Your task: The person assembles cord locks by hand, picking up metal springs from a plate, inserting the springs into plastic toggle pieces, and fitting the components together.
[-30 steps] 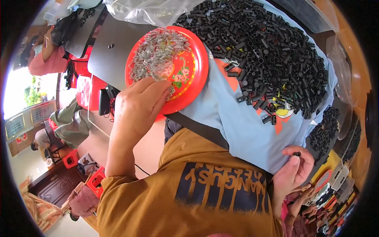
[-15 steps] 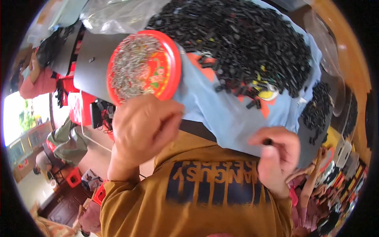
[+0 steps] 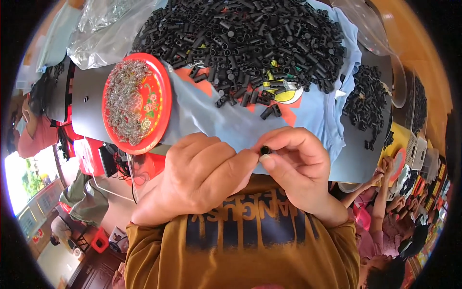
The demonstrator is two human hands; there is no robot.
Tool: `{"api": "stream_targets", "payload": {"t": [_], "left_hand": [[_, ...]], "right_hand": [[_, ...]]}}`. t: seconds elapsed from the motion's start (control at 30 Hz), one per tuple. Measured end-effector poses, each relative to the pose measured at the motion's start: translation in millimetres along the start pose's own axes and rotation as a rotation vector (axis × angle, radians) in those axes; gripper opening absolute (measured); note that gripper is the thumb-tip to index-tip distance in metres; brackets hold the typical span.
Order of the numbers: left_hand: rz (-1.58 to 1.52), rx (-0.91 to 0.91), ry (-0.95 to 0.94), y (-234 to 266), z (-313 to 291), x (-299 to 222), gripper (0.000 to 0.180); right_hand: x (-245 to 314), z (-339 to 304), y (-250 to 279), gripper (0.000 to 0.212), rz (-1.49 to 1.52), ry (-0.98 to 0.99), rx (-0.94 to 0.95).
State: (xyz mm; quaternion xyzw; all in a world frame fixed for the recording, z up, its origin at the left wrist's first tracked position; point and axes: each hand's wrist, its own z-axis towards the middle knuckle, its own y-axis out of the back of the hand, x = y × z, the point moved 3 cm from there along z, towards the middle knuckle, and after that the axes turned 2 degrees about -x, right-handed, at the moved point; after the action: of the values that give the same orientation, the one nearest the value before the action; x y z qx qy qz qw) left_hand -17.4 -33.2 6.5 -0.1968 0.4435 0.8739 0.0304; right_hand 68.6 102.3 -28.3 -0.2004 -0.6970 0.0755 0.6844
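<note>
Between thumb and forefinger, my right hand pinches a small black plastic tube, its open end showing. My left hand is closed right beside it, fingertips meeting the tube; whatever those fingers hold is hidden. Ahead of both hands, a large heap of black plastic tubes lies on a light blue cloth with an orange and yellow print. To the left, a red plate with a flower pattern bears a mound of small metal springs.
A clear plastic bag lies at the back left. More black parts form a smaller pile on the grey tabletop at the right. Several people sit farther right, near a yellow surface; another person's pink sleeve shows at far left.
My left hand has come away from the plate of springs toward the right. My right hand has moved up and left with the tube, and both hands now meet. The view has shifted.
</note>
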Motion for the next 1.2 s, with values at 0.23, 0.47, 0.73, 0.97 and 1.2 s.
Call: {"api": "stream_targets", "payload": {"t": [0.23, 0.47, 0.73, 0.97, 1.2], "left_hand": [[-0.108, -0.104, 0.113, -9, -5, 3, 0.029], [-0.189, -0.153, 0.124, -15, -7, 1, 0.031], [-0.357, -0.118, 0.252, -12, -4, 4, 0.027], [-0.420, -0.090, 0.319, -5, 6, 7, 0.025], [-0.309, 0.000, 0.282, -6, 7, 6, 0.026]], "right_hand": [[-5, -1, 5, 0.020, 0.185, -0.030, -0.094], [-12, 1, 7, 0.019, 0.447, -0.148, -0.133], [-4, 1, 5, 0.017, 0.208, -0.150, -0.134], [-4, 2, 8, 0.024, -0.046, 0.113, -0.067], [2, 5, 9, 0.026, -0.338, 0.279, -0.075]]}}
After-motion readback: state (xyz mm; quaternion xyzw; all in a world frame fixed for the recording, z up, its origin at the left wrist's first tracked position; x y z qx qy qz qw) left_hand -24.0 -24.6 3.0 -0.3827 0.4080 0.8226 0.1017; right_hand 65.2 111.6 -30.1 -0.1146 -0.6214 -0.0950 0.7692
